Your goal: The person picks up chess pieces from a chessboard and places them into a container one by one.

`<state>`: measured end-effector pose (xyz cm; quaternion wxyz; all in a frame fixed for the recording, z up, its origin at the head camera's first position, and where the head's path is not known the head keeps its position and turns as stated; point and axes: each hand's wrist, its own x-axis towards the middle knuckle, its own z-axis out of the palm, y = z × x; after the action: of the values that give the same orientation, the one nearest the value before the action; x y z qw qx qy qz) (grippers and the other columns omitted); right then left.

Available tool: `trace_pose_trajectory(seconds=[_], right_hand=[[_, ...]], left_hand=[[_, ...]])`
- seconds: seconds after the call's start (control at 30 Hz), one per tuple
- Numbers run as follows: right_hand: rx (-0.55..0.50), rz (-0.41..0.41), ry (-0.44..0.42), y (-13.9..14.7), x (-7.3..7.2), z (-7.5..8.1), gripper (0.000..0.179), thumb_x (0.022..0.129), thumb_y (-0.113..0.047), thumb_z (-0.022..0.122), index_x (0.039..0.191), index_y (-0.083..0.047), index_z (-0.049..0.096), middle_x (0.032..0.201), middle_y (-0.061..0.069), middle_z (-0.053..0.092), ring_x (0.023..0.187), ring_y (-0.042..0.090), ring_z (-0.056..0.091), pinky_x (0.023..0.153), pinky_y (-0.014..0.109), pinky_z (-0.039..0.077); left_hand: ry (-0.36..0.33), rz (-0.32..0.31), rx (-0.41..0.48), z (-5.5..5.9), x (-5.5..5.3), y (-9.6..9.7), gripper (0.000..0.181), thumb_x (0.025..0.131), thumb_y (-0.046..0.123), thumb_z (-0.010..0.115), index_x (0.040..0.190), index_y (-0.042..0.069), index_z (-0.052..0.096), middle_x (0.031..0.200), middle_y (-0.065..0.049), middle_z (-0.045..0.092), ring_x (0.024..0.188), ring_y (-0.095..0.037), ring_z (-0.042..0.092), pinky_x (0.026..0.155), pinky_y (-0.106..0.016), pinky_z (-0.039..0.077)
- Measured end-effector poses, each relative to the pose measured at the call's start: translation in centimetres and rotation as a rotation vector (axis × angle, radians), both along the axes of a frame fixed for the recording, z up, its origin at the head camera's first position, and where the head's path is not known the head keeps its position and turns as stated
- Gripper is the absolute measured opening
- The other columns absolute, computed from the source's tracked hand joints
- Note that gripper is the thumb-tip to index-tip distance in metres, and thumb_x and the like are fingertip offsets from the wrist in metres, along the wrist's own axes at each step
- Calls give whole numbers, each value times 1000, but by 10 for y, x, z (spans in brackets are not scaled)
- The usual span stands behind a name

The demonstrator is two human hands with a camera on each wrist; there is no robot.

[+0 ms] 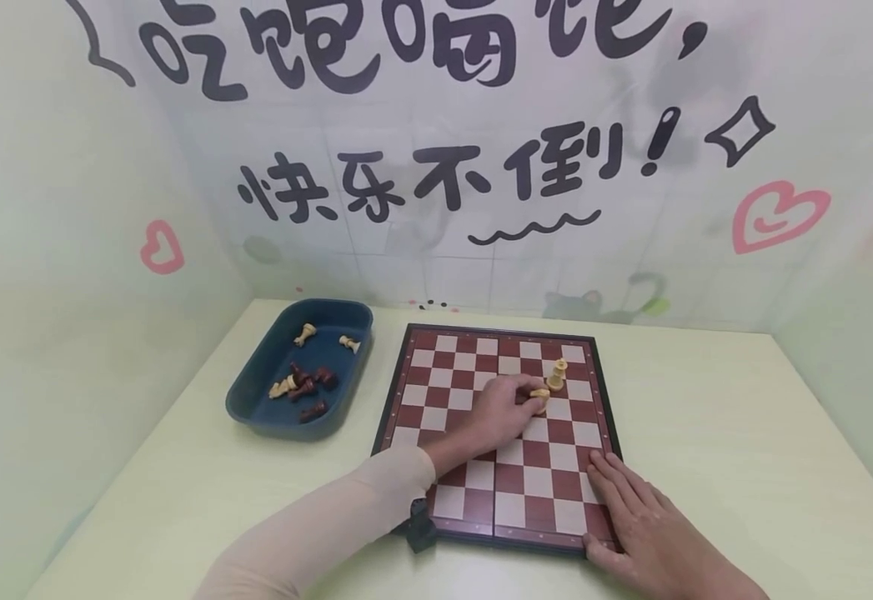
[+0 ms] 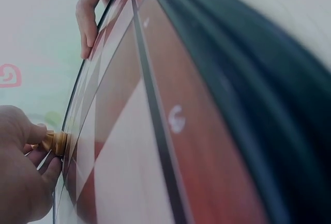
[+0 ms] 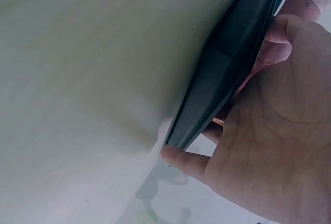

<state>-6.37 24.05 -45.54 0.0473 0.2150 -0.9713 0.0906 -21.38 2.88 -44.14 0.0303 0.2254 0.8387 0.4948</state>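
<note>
My left hand (image 1: 507, 410) reaches over the chessboard (image 1: 537, 482) and pinches a light chess piece (image 1: 539, 397) between thumb and fingers. In the left wrist view, that light piece (image 2: 56, 143) has its base right at the board surface. Just beyond it stands a taller light chess piece (image 1: 557, 375) on the right half of the board. My right hand (image 1: 642, 525) rests along the board's near right edge with its fingers stretched out. From the right wrist view, the fingers and thumb lie against the dark side of the board (image 3: 227, 61).
A blue tray (image 1: 237, 396) stands left of the board, holding several light and dark red chess pieces (image 1: 314, 410) lying on their sides. Behind the table (image 1: 714, 400) rises a wall (image 1: 421, 283) with large lettering. A dark wrist device (image 1: 421, 529) sits under the left sleeve.
</note>
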Motion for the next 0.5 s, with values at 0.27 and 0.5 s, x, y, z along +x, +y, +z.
trace_pose_trajectory(seconds=[0.27, 0.5], right_hand=[[10, -8, -31, 0, -1, 2, 80, 93, -52, 65, 150, 0, 45, 159, 13, 38, 145, 32, 33, 110, 50, 39], [12, 0, -31, 1, -1, 0, 80, 93, -53, 64, 150, 1, 45, 159, 13, 38, 145, 32, 33, 109, 51, 39]], left_hand=[[-21, 24, 52, 8, -4, 0, 20, 100, 11, 68, 118, 6, 72, 104, 2, 70, 92, -4, 63, 78, -21, 53], [-20, -7, 99, 18, -5, -5, 22, 100, 9, 67, 121, 4, 71, 105, -2, 70, 93, -6, 66, 74, -20, 55]])
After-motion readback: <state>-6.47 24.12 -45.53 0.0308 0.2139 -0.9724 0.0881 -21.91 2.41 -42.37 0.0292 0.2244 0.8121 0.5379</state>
